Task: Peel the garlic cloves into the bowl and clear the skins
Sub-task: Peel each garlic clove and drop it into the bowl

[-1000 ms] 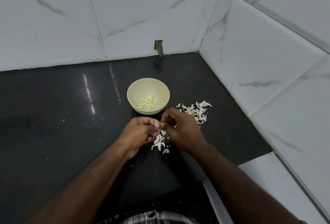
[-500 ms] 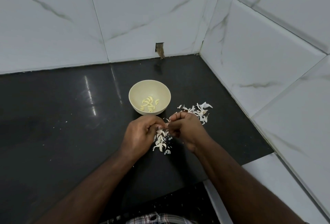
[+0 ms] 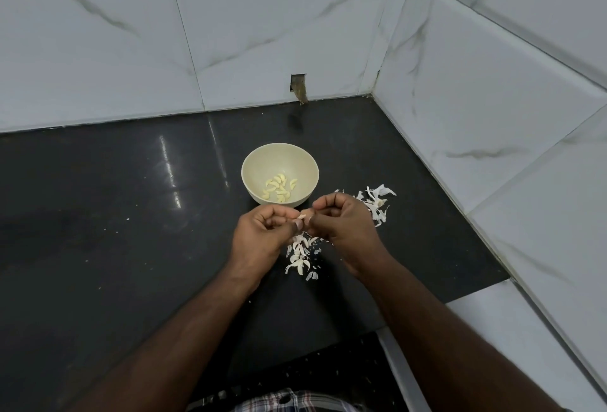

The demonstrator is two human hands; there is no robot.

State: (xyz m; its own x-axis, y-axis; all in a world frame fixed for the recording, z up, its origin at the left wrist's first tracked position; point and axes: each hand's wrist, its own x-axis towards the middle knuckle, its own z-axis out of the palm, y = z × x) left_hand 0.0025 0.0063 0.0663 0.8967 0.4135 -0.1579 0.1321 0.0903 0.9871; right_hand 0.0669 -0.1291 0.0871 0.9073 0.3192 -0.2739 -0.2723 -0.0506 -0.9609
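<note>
Garlic clove [image 3: 304, 213] pinched between both hands, left hand [image 3: 262, 237], right hand [image 3: 341, 227], axis unclear, near bowl [image 3: 254, 181]

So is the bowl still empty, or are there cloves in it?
Not empty. The bowl stands upright on the counter with a small cluster of peeled cloves on its bottom, far from full.

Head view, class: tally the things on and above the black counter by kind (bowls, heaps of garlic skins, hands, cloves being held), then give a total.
Bowls: 1, the cream bowl
Skin heaps: 2, the near heap and the right heap
Hands: 2, left hand and right hand
Held clove: 1
Total: 6
</note>
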